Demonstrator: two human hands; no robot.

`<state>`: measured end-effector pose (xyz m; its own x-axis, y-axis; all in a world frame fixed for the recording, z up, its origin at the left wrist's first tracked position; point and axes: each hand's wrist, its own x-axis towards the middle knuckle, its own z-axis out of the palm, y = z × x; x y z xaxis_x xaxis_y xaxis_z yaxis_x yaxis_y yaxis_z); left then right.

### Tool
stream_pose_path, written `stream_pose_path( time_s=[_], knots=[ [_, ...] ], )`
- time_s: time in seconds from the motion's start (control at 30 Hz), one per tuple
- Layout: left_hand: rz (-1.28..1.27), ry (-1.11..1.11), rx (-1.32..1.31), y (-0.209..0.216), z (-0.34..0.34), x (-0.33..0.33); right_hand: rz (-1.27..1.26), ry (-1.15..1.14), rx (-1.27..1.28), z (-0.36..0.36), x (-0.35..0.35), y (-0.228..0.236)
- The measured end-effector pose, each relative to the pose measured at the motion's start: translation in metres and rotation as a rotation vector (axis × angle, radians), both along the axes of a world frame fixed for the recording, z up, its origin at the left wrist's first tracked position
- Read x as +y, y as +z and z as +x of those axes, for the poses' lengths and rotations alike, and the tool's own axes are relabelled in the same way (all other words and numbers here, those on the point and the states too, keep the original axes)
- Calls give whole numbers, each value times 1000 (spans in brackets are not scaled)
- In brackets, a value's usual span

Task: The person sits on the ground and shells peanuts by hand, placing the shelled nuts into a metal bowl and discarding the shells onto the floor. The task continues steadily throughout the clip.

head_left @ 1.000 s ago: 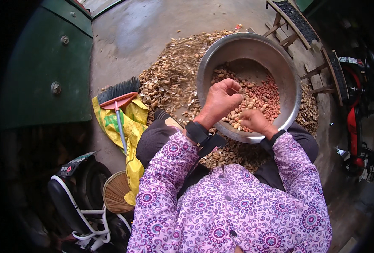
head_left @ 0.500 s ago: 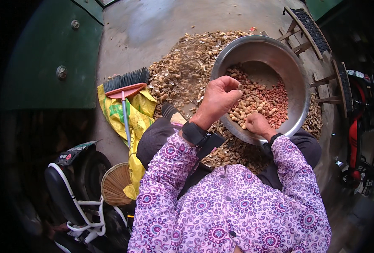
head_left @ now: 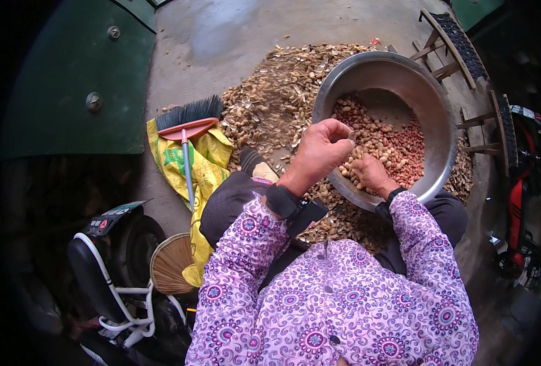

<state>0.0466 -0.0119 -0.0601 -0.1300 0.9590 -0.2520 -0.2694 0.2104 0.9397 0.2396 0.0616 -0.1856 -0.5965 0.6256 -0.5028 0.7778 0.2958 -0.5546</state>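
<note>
A wide metal basin point(head_left: 439, 113) rests tilted before my lap. Unshelled peanuts point(head_left: 377, 139) lie in it beside reddish shelled peanut kernels point(head_left: 412, 149). Over the basin's left rim, my left hand point(head_left: 322, 154) is closed in a pinch, with a small pale-brown bit, seemingly a peanut, at the thumb and fingertip. My right hand point(head_left: 374, 175) is low inside the basin, its fingers curled against the unshelled peanuts. Whatever those fingers hold is hidden. Dark bands circle both wrists, and a black box-like device point(head_left: 307, 215) sits by the left one.
Peanut shells point(head_left: 270, 97) are heaped on the floor left of the basin and under it. A broom point(head_left: 188, 125) lies on a yellow sack point(head_left: 212, 174) at left, near a straw brush point(head_left: 171, 262). Low stools point(head_left: 453, 46) stand at right, a white-framed vehicle point(head_left: 115, 287) at lower left.
The view has shifted slightly, so the scene sits a little farther right. My right hand's fingers have moved among the peanuts; my left hand keeps its pinch, now closer to the right hand.
</note>
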Motion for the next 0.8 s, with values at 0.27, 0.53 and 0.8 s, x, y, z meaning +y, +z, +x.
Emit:
stream_pose_path(
  time_s=[0.27, 0.53, 0.8],
  knots=[
    [-31, 22, -38, 1, -8, -7, 312, 297, -123, -11, -5, -5],
    [-24, 32, 6, -1, -10, -8, 403, 282, -62, -14, -12, -4],
    [-7, 47, 23, 0, -11, -10, 354, 220, -199, -19, -11, 6]
  ],
)
